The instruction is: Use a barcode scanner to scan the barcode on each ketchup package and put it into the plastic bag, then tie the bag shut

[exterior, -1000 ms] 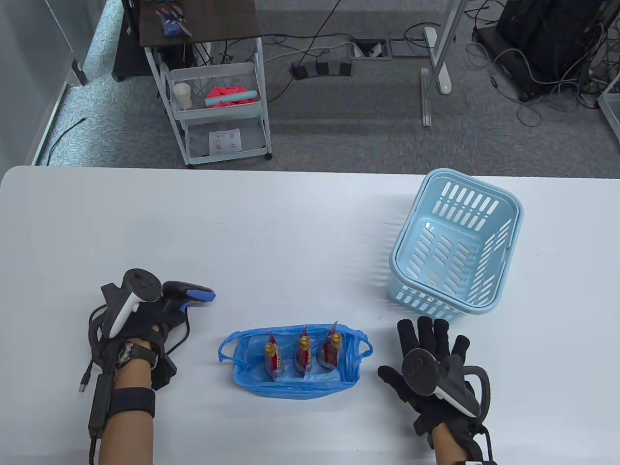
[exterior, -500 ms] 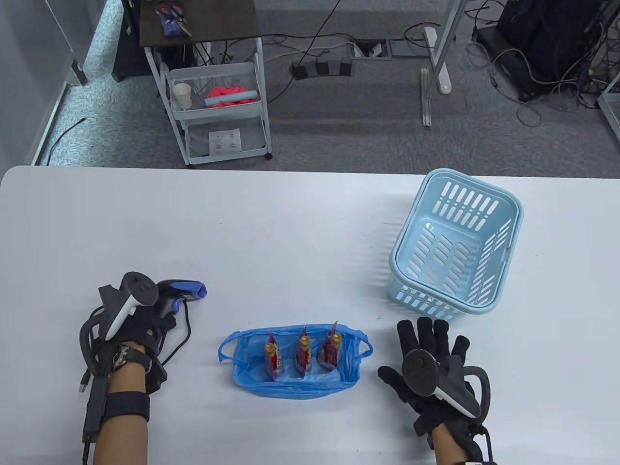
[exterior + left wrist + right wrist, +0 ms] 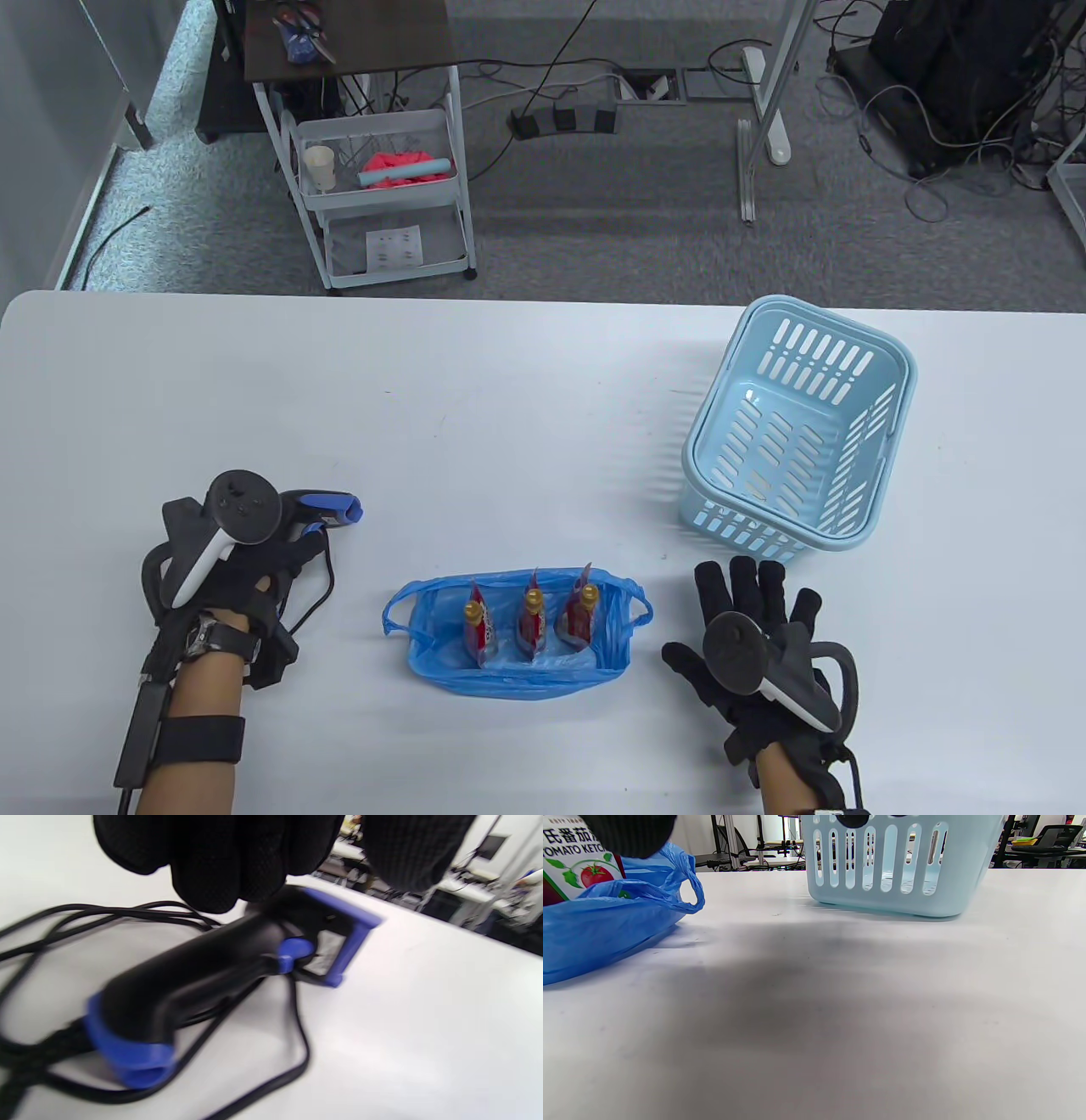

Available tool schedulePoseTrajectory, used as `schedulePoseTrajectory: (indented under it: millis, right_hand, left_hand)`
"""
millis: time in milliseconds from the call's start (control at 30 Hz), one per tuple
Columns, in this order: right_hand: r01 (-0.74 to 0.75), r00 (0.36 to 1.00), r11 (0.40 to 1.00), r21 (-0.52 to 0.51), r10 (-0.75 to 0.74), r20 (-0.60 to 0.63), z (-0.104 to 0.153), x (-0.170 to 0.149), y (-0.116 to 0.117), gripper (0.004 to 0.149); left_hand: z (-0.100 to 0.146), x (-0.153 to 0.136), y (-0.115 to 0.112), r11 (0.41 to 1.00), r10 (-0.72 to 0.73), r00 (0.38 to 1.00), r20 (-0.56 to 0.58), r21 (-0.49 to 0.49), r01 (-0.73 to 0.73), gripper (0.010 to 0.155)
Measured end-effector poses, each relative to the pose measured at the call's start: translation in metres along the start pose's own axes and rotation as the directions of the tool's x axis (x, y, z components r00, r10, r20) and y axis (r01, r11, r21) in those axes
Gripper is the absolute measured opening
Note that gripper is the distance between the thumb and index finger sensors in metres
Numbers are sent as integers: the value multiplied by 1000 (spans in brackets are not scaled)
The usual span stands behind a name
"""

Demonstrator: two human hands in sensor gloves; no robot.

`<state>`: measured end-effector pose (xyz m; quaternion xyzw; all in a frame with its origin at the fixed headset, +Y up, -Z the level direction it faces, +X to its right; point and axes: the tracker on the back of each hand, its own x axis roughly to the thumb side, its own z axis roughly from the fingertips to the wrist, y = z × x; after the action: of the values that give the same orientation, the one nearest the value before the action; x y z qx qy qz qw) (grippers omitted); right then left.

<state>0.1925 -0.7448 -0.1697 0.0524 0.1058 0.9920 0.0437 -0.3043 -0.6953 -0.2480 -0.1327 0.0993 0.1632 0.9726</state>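
Note:
A blue plastic bag [image 3: 517, 675] lies open at the near middle of the table. Three ketchup packages [image 3: 532, 620] stand upright in it in a row. The black-and-blue barcode scanner [image 3: 327, 509] lies on its side on the table at the left. My left hand [image 3: 293, 556] is right beside it. In the left wrist view the gloved fingers [image 3: 225, 866] hover over the scanner's [image 3: 212, 967] head, and its handle is free. My right hand [image 3: 747, 594] rests flat on the table right of the bag, fingers spread, holding nothing.
A light blue slotted basket [image 3: 908, 365] stands tilted at the back right, close beyond my right hand. The scanner's black cable [image 3: 318, 594] loops on the table between my left hand and the bag. The bag's right handle loop [image 3: 689, 891] sticks out toward the basket [image 3: 891, 861].
My left hand lowered the scanner onto the table and let go of its handle, then the forearm swung left. The scanner has lain still since. My right hand and the bag have not moved.

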Motion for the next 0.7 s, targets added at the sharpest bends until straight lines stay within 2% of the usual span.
schedulePoseTrajectory:
  millis: [167, 300, 700]
  right_hand:
    - [-2, 1000, 1000, 0, 2, -3, 0, 0, 0, 91]
    - [-1, 1000, 1000, 1, 1, -6, 0, 0, 0, 91]
    - [-1, 1000, 1000, -2, 1, -12, 1, 0, 0, 91]
  left_hand:
    - [15, 23, -8, 999, 50, 984, 172, -5, -50, 71]
    - [22, 36, -22, 996, 77, 964, 255, -51, -66, 70]
    - [25, 50, -63, 989, 60, 939, 339, -146, -10, 71]
